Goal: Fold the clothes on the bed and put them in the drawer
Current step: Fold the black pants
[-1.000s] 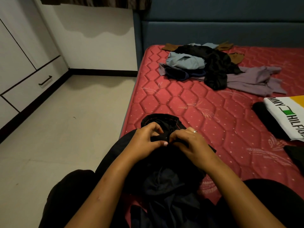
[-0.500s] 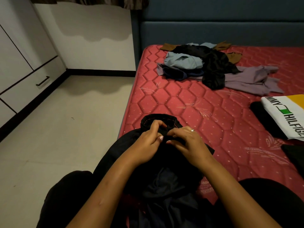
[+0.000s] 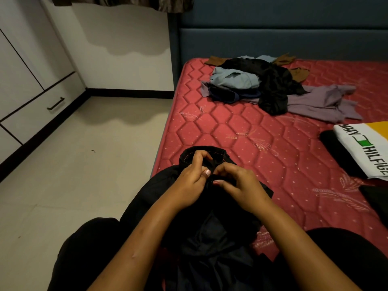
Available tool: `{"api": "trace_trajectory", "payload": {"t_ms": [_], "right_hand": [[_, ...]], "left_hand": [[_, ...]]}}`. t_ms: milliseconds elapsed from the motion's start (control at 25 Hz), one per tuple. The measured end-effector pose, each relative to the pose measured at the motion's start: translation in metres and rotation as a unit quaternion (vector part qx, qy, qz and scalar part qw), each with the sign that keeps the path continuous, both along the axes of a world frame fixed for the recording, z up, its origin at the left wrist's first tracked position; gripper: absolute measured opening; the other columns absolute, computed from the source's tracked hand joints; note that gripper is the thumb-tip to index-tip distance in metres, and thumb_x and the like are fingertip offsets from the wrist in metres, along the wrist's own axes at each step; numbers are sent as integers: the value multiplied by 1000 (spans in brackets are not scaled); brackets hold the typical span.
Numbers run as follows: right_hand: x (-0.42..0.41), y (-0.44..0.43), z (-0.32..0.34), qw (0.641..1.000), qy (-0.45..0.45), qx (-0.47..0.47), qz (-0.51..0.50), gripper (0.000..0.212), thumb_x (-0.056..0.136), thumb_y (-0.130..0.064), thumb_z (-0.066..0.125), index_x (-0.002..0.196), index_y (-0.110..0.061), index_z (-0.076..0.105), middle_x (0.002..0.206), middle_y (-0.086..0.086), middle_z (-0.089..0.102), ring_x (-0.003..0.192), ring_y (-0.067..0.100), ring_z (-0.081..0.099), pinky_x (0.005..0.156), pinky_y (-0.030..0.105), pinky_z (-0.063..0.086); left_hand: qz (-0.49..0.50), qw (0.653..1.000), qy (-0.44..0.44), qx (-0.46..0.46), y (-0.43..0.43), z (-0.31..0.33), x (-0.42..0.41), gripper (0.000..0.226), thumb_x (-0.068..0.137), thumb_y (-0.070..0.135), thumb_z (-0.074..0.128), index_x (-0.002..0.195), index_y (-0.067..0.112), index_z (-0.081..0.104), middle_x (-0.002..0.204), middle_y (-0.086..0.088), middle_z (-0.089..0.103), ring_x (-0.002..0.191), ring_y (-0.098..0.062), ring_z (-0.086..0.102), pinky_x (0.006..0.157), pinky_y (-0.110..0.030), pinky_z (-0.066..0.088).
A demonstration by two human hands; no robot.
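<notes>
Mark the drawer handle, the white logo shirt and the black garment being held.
drawer handle [image 3: 55, 104]: head view, middle of the dark bar.
white logo shirt [image 3: 375, 160]: head view, on the printed lettering.
black garment [image 3: 212, 211]: head view, dark cloth at its middle.

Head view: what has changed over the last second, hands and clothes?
Little: the left hand and right hand have shuffled their fingers slightly on the bunched black garment, still pinching it below its stitched rim. Nothing released. The heap of unfolded clothes and folded white printed shirt lie unchanged.

A pale tiled floor [image 3: 84, 164] meets a white wall [image 3: 126, 49] under a dark curtain [image 3: 126, 2].
</notes>
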State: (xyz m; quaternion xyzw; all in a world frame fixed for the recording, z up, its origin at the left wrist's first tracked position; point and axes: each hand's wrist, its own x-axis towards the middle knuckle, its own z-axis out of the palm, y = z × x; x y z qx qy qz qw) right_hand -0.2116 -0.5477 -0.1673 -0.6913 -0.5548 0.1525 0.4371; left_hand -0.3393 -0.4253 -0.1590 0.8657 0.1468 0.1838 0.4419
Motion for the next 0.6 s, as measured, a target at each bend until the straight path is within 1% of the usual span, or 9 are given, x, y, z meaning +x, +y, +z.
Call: {"api": "trace_trajectory", "payload": {"t_ms": [120,200,320,400,440,520,600], "right_hand": [[3,0,0,1000,15,-2,4,16,84,-16,70,89,-28,61,85,-15,65,83,0,62,76,15,45],[5,0,0,1000,26,-2,10,21,83,-15,67,86,-33,58,85,-17,64,84,-1,61,79,17,45],[10,-2,0,999,47,-9,10,28,84,-3,67,85,-30,58,85,-19,64,85,-2,62,82,15,44],[11,-2,-1,998,54,-10,6,22,84,-8,69,86,-28,60,86,-18,65,87,-2,62,83,16,45],[11,-2,-1,999,53,-9,4,16,83,-16,69,87,-29,61,86,-18,66,87,-2,63,83,18,45],[9,-2,0,999,49,-11,-3,11,80,-30,71,87,-31,62,85,-19,67,85,-3,63,81,17,46],[7,-2,1,999,48,-15,-8,13,79,-31,77,82,-34,64,78,-20,67,77,-4,62,73,15,45]], "left_hand": [[0,999,-12,-39,0,-2,0,21,100,9,40,113,25,34,64,4,43,56,-4,39,59,-23,36],[2,997,-20,-79,1,-3,-1,21,99,11,41,113,26,35,66,2,46,57,-7,41,59,-27,37],[4,991,-29,-128,3,-3,-1,22,93,23,41,110,35,35,75,-17,53,62,-18,46,62,-34,39],[0,991,-31,-132,2,-2,-1,22,91,25,41,109,38,35,81,-26,54,63,-21,47,63,-37,40],[0,990,-33,-135,1,-2,-1,22,91,25,41,108,39,36,81,-26,55,64,-21,48,63,-37,41],[0,988,-39,-148,1,-2,-2,23,91,25,41,107,40,36,79,-18,56,64,-21,50,63,-36,42],[-2,988,-43,-148,2,-2,-3,22,92,24,41,107,40,37,74,-8,55,63,-19,49,62,-35,42]]}}
